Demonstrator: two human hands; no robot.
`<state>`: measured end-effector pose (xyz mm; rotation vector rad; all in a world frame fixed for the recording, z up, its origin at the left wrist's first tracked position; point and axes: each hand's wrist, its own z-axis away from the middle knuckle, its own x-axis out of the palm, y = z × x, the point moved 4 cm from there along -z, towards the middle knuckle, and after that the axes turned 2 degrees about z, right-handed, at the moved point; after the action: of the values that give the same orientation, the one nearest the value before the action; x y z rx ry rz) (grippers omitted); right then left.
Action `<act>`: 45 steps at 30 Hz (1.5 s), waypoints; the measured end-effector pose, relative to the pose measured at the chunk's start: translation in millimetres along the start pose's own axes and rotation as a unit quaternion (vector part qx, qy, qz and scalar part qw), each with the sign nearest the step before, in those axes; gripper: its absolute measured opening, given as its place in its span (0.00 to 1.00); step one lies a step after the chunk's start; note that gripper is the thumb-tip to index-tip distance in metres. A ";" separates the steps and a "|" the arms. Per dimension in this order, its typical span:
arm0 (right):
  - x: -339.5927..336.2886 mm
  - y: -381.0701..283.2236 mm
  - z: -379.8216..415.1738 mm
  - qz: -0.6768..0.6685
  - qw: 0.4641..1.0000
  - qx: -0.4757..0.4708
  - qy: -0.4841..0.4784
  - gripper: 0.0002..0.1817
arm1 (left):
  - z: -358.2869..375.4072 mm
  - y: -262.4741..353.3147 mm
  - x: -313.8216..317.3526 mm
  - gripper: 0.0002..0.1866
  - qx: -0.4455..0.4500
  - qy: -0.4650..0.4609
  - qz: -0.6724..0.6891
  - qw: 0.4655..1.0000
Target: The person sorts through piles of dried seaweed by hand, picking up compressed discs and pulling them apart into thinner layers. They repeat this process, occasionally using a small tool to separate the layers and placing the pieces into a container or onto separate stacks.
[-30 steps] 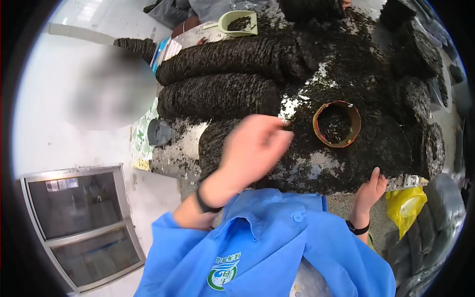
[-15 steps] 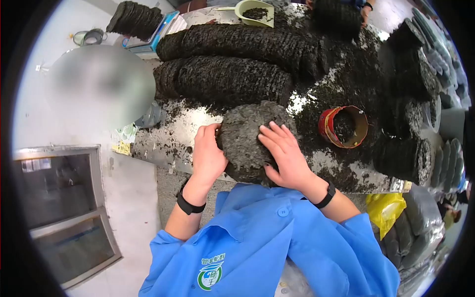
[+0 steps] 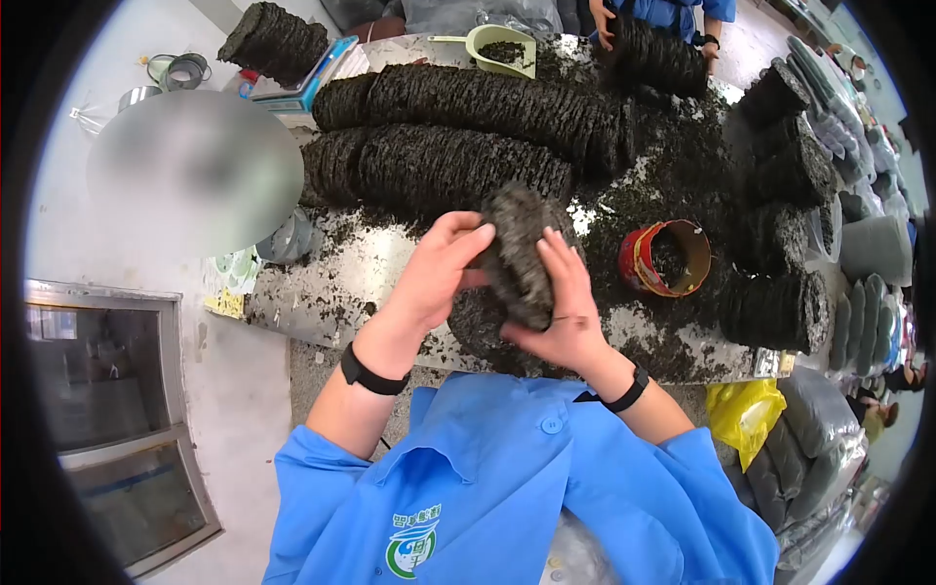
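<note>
Between my two hands is a short stack of round, dark dried seaweed cakes (image 3: 519,255), turned up on its edge and slightly smeared by motion. My left hand (image 3: 436,273) grips its left side, thumb near the top. On the other side my right hand (image 3: 567,304) presses with fingers up and thumb below. Under the hands, more seaweed (image 3: 478,327) lies on the metal table (image 3: 361,258), partly hidden. Beyond it run two long rows of cakes standing on edge, a near row (image 3: 448,166) and a far row (image 3: 468,97).
A red open cylinder (image 3: 639,261) stands at right among loose flakes. Further right are several seaweed stacks (image 3: 775,310). A pale green scoop (image 3: 526,63) sits at the back, near a co-worker's hands (image 3: 603,24) on another stack (image 3: 658,58). A yellow bag (image 3: 746,414) hangs below the table edge.
The seaweed cakes went from lying flat, top face up, to tilted on edge between my hands. My left hand moved up and right. The co-worker's hands and stack show more fully.
</note>
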<state>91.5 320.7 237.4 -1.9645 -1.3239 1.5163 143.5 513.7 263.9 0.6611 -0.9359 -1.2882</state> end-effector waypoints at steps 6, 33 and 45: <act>5.9 63.2 34.6 -0.227 0.916 0.171 0.285 0.26 | -2.5 -10.2 -32.9 0.27 0.234 0.043 -0.339 0.910; -6.4 18.3 24.0 -0.075 0.996 -0.001 -0.048 0.51 | -16.4 -12.7 -8.6 0.17 0.049 0.059 -0.340 0.937; -44.1 100.1 84.4 -0.503 0.633 0.418 0.415 0.20 | 20.4 -61.8 -12.1 0.50 0.255 0.162 -0.573 0.762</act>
<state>63.2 210.6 158.9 -0.7463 -0.7377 0.3423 94.9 515.8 219.1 2.0417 -0.5310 -1.8622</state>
